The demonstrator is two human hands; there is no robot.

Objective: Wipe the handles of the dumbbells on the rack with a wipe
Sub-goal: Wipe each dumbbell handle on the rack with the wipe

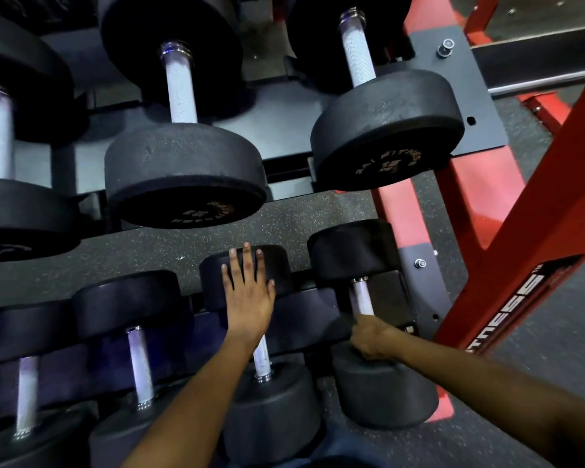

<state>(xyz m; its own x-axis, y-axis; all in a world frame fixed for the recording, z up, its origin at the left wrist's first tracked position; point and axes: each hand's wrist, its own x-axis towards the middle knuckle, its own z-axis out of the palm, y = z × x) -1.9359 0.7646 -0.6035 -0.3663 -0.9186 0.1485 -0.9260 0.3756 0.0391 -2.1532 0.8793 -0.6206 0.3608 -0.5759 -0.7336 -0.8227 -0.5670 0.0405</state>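
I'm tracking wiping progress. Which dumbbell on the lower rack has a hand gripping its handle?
The rightmost lower dumbbell: the right hand curls around its handle. The left hand only rests flat on its neighbour's far head.

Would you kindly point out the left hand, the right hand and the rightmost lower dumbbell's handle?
left hand (249, 292), head view, back of the hand.
right hand (372, 339), head view, knuckles.
handle (362, 297), head view, bare metal above the right hand.
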